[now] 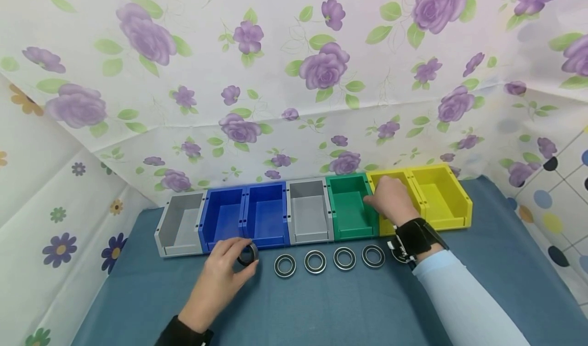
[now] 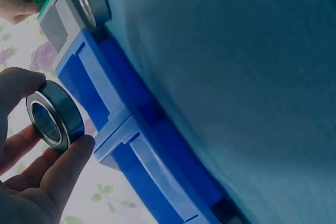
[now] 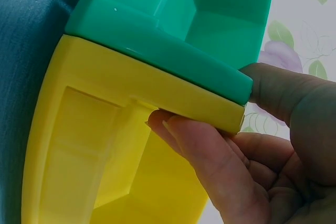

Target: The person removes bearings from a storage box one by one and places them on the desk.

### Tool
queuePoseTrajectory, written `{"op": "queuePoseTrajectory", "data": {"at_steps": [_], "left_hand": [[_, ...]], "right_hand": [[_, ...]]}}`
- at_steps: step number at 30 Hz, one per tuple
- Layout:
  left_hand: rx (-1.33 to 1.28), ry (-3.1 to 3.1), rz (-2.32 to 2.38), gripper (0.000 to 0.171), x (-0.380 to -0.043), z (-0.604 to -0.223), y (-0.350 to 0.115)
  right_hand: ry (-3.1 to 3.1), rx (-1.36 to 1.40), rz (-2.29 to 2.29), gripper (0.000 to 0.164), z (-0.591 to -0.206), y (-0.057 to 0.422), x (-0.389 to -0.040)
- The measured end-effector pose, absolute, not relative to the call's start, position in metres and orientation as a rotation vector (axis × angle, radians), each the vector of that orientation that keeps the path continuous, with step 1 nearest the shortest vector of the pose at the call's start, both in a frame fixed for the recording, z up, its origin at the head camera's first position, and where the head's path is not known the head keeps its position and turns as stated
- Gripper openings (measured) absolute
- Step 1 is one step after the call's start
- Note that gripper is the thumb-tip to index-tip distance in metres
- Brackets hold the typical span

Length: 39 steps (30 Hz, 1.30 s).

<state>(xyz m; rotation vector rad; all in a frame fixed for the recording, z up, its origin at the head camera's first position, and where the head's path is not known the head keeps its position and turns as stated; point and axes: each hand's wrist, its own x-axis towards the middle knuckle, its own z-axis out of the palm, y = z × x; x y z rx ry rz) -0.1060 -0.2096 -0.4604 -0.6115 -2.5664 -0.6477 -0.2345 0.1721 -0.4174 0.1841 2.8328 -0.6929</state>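
Note:
My left hand [image 1: 222, 270] pinches a ball bearing [image 2: 71, 109] between thumb and fingertips, its ring tilted on edge just in front of the blue bins [image 1: 268, 208]. With thumb on one side and fingers on the other, my right hand [image 1: 393, 201] grips the adjoining walls of the green bin [image 3: 157, 45] and the left yellow bin [image 3: 89, 72]. Its thumb lies at the green bin's corner, and the fingertips reach over the yellow bin's inner side. No loose piece shows in that hand.
Several more bearings [image 1: 285, 275] lie flat in a row on the blue-grey cloth [image 1: 321, 315], one partly hidden by the right wrist. Grey bins [image 1: 184, 223] and another yellow bin [image 1: 438, 195] belong to the same row. A flowered sheet [image 1: 275, 80] hangs behind.

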Motion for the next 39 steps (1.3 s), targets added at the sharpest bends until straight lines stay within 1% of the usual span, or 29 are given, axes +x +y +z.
{"op": "queuePoseTrajectory", "data": {"at_steps": [13,24,39], "left_hand": [[-0.576,-2.783,-0.531,0.047,-0.101,-0.468,-0.204],[-0.625,-2.891,-0.542,0.045,-0.103,-0.477,-0.203],[-0.596,-2.977,-0.492,0.041,-0.103,-0.482,-0.203]], "right_hand": [[2.854,0.175,-0.684,0.031,-0.421,0.172,-0.236],[2.872,0.162,-0.666,0.032,-0.422,0.172,-0.238],[2.849,0.168,-0.679,0.031,-0.421,0.17,-0.237]]}}
